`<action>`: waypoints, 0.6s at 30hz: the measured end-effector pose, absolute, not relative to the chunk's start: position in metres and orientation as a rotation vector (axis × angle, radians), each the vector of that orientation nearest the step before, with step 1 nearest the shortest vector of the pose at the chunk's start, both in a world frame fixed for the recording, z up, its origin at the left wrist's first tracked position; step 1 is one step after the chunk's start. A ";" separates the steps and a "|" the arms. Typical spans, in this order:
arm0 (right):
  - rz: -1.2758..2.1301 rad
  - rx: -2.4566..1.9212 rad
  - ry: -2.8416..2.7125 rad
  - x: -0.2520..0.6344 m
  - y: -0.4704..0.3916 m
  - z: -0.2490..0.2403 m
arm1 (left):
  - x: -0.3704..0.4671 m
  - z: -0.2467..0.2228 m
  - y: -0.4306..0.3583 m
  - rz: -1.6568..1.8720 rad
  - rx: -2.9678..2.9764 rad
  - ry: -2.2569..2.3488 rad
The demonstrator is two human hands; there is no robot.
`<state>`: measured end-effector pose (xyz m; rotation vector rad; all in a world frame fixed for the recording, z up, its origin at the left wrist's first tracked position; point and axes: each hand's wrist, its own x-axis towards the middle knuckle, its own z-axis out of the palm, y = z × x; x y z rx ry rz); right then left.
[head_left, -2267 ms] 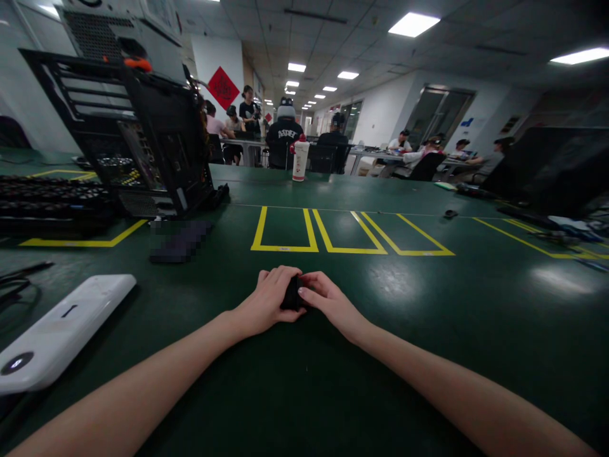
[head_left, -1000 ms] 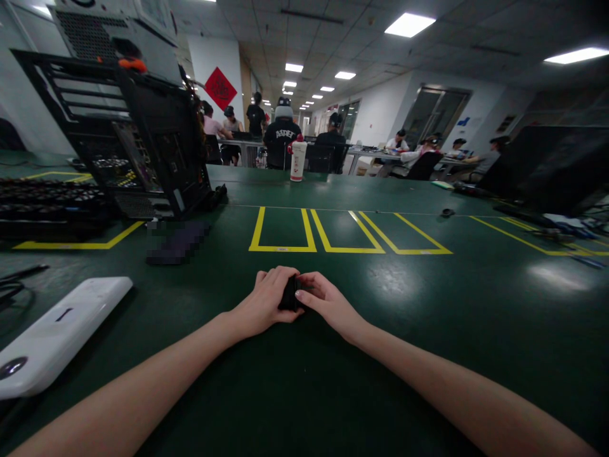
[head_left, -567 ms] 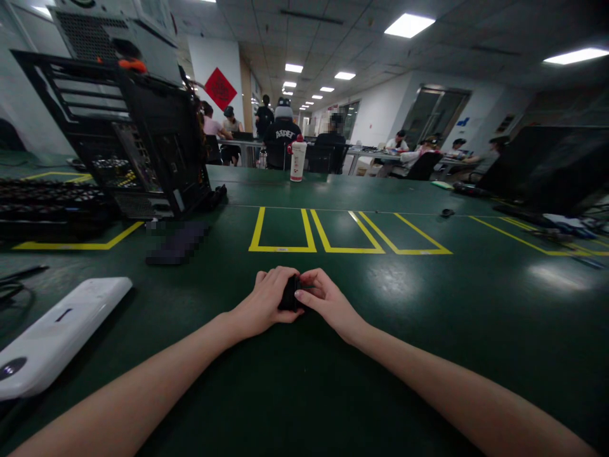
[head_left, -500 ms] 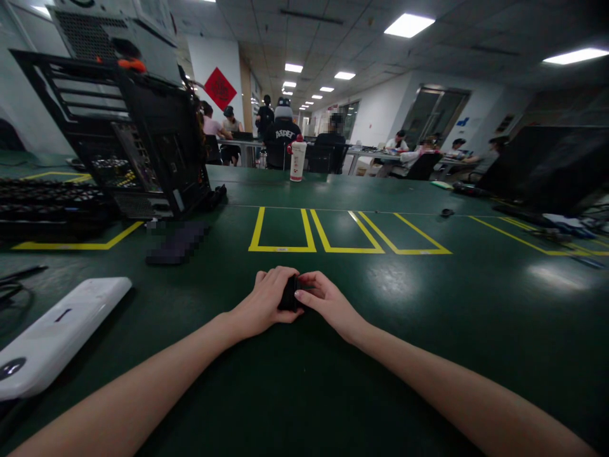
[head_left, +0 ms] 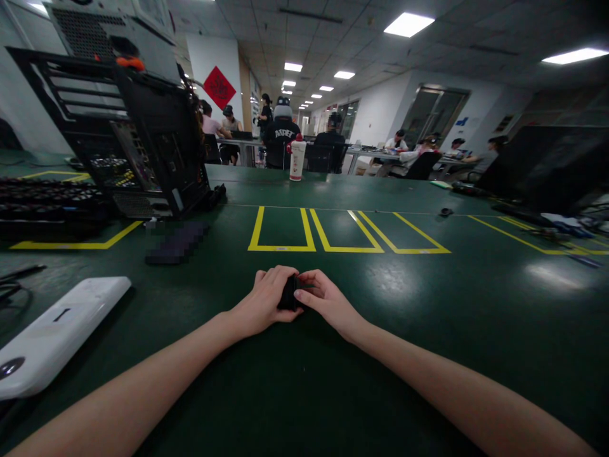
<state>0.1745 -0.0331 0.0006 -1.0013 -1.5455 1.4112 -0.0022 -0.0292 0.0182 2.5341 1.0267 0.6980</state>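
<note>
In the middle of the green table, my left hand is wrapped round a small black object, thumb below and fingers over the top. What kind of object it is cannot be made out, as the hands cover much of it. My right hand meets it from the right, thumb and fingertips closed at its right edge. Just beyond the hands, yellow tape outlines mark the tabletop.
At the left stands an open black computer case. Nearer lie a pixelated dark flat item and a white rounded device. A white cup with a red top stands at the far edge. Several people sit at tables beyond.
My hands and the black object stay practically in place. In the background, a standing person has turned and shifted slightly left.
</note>
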 end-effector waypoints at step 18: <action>1.481 -0.978 -1.537 0.176 -0.032 0.005 | -0.003 0.019 -0.029 0.689 2.531 1.022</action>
